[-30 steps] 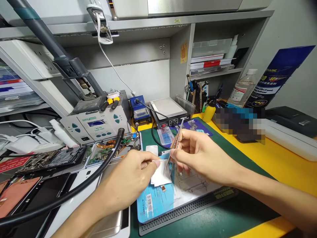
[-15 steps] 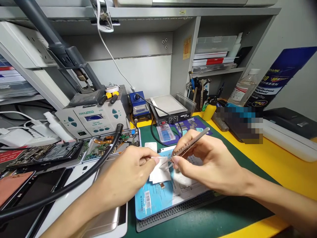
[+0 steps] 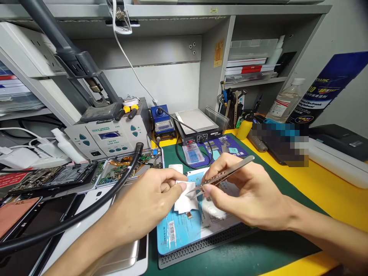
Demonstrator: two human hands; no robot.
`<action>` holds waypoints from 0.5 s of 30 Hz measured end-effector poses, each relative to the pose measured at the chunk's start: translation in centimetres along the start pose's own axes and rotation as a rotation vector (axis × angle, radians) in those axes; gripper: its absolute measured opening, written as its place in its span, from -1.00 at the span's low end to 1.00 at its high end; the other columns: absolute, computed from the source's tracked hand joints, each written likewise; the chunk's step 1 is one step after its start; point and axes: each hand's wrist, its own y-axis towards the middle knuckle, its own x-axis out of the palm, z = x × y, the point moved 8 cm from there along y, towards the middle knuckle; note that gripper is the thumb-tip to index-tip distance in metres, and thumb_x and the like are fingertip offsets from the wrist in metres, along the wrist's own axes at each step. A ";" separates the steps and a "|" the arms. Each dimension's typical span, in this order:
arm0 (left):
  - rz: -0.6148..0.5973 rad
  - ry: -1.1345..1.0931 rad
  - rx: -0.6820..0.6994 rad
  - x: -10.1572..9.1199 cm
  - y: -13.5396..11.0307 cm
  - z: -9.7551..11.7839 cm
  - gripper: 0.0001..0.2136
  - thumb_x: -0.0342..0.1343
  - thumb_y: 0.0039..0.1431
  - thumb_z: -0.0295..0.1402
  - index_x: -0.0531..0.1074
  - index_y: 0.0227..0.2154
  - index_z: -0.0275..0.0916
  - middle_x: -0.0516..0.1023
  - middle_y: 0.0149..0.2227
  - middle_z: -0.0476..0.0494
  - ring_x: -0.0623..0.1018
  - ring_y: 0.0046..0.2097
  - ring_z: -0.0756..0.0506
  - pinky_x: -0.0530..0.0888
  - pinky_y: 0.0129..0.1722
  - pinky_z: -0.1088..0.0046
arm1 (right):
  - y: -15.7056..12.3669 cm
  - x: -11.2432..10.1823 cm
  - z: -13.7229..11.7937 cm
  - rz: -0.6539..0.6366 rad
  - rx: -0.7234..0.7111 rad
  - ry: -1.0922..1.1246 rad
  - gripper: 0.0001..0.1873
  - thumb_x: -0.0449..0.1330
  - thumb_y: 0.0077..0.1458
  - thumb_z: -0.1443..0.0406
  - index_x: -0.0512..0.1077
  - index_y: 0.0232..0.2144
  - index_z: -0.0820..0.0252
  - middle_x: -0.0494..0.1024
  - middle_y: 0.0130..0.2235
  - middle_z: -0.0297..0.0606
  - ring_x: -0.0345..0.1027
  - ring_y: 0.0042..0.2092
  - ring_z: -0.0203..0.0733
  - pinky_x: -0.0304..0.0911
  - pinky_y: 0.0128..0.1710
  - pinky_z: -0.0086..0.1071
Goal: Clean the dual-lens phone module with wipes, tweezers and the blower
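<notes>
My left hand [image 3: 155, 203] pinches the upper left edge of a folded white paper piece [image 3: 186, 203] between thumb and forefinger. In my right hand [image 3: 244, 191] is a pair of metal tweezers [image 3: 227, 170], gripped like a pen. The tweezer tips stand slightly apart over the paper; whether they touch it I cannot tell. Under the paper lies a blue and white package with a barcode [image 3: 171, 232]. A small brown flex-cable end [image 3: 189, 215] shows just below the paper's lower edge.
A hot-air station [image 3: 112, 138] stands at the back left, its black hose [image 3: 94, 211] crossing the phones and tablets. Behind my hands are a blue soldering station [image 3: 162, 119] and a flat heating plate [image 3: 198, 120]. A bottle of clear liquid [image 3: 284, 101] stands at the right.
The tweezers have tilted a little flatter, with their back end further right. My right hand has shifted slightly, and my left hand still pinches the paper.
</notes>
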 end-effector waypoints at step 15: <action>0.187 0.603 0.206 2.7 -2.4 2.8 -0.93 0.09 0.14 -0.39 0.31 -0.37 -0.09 0.39 -0.27 0.01 0.45 -0.44 -0.08 0.30 -0.45 0.34 | 0.0 0.1 0.2 -0.016 0.035 0.031 -0.90 0.23 0.12 0.39 0.35 -0.31 0.16 0.47 -0.35 -0.29 0.43 -0.35 -0.22 0.41 -0.31 -0.35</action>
